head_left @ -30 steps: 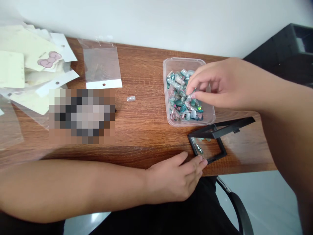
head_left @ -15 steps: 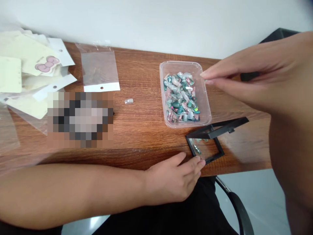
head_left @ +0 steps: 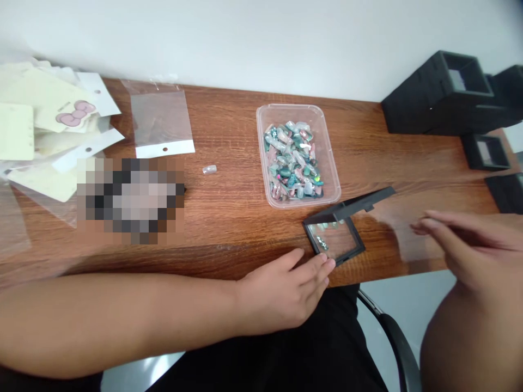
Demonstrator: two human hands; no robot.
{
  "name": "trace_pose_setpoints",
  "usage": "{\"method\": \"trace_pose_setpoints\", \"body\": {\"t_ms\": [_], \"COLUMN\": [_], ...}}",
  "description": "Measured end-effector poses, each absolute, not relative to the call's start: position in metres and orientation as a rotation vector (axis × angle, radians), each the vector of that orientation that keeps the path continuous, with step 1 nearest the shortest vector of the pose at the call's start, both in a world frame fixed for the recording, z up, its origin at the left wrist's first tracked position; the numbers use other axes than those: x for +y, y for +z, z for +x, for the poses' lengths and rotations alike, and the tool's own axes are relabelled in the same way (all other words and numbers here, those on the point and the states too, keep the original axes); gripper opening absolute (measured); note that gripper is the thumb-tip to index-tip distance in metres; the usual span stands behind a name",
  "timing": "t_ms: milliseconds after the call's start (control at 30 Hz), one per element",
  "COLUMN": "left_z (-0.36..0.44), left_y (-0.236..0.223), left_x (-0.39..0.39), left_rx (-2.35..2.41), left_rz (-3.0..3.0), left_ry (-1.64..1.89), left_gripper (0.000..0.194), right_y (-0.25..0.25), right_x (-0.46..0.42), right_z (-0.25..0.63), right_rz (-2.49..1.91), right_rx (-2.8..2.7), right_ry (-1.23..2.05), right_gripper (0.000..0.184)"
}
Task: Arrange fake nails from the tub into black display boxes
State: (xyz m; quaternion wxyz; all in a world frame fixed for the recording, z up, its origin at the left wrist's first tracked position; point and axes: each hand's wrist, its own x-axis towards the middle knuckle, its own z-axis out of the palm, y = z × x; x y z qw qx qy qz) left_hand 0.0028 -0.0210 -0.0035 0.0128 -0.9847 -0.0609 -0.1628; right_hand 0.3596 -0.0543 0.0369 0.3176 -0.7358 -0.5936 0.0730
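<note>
A small black hinged display case (head_left: pixel 359 247) lies near the table's front edge, its lid tilted up. Several press-on nails, one dark green with pale marks, show inside it. My left hand (head_left: pixel 286 294) rests palm down with fingers stretched out, fingertips touching the case's near corner and the thumb apart. To the right of the case, my right hand (head_left: pixel 478 245) hangs in the air with thumb and forefinger pinched; what sits between them is blurred. Behind the case stands a clear plastic tub (head_left: pixel 333 169) of loose press-on nails in teal, pink and white.
A single pale press-on nail (head_left: pixel 210 170) lies left of the tub. Clear bags (head_left: pixel 161 117) and cards (head_left: pixel 49 103) spread over the left side. A blurred-out item (head_left: pixel 139 196) lies before them. Black boxes (head_left: pixel 433 103) are stacked at the back right.
My right hand has moved from beside the tub's right rim down and to the right, still pinched. The view has shifted, uncovering the black boxes. My left hand stays at the case.
</note>
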Motion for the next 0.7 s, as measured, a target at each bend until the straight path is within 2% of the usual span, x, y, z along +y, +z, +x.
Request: {"method": "trace_pose_setpoints", "body": {"t_ms": [133,267,400,500,600,700], "left_z": [0.004,0.003,0.003,0.004,0.005,0.005], "left_y": [-0.006,-0.006,-0.005,-0.005,-0.006,-0.006], "left_x": [-0.020,-0.020,-0.019,-0.018,-0.018,-0.018], "left_rx": [-0.189,-0.192,-0.194,-0.193,-0.195,-0.188], "left_rz": [-3.072,-3.095,-3.090,-3.080,-3.070,-3.074], "left_ry": [-0.532,-0.533,-0.558,-0.571,-0.585,-0.560], "left_gripper": [0.035,0.034,0.034,0.033,0.033,0.033], "right_y": [0.014,0.019,0.019,0.016,0.013,0.010], "right_x": [-0.073,-0.077,-0.069,-0.063,-0.059,-0.057], "right_z": [0.344,0.326,0.281,0.253,0.242,0.245], "right_rz": [-1.983,-1.885,-1.648,-1.432,-1.335,-1.280], "right_rx": [-1.489,-1.517,-1.684,-1.879,-1.958,-2.005], "right_ry": [0.375,0.250,0.297,0.334,0.231,0.160], "right_gripper": [0.026,0.031,0.024,0.030,0.038,0.053]}}
